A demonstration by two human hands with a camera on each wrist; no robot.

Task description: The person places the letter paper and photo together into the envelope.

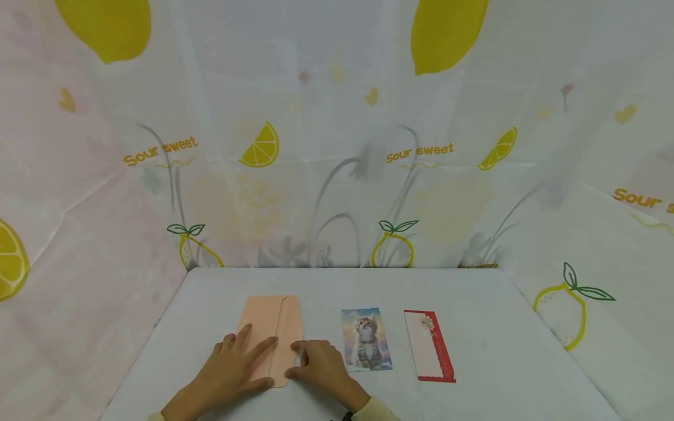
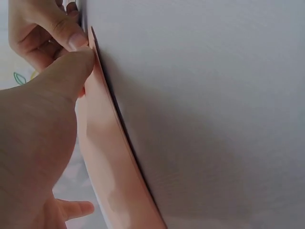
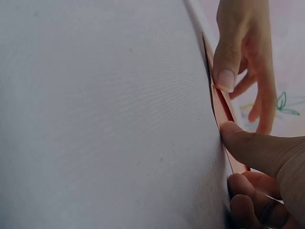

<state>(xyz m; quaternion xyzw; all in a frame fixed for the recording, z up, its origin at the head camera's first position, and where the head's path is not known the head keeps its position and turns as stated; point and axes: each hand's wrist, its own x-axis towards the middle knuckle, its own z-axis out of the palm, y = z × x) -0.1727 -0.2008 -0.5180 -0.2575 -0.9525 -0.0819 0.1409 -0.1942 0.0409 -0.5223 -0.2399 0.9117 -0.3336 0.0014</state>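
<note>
A peach-coloured paper envelope (image 1: 263, 316) lies on the left part of the white table, a seam running lengthwise down its face. My left hand (image 1: 226, 368) is spread over its lower left part, with fingers fairly straight and the thumb near the lower edge. At the envelope's lower right edge, my right hand (image 1: 323, 365) pinches the paper with curled fingers and thumb. The right wrist view shows the right thumb (image 3: 243, 140) on the edge of the envelope (image 3: 220, 107). From the left wrist, the long near edge of the envelope (image 2: 112, 157) appears slightly raised.
Right of the envelope lies a kitten picture card (image 1: 365, 340). Farther right is a red and pale pink card (image 1: 429, 346) with a flower design. A lemon-print cloth (image 1: 337, 193) stands behind the white table (image 1: 495, 327) and along its sides.
</note>
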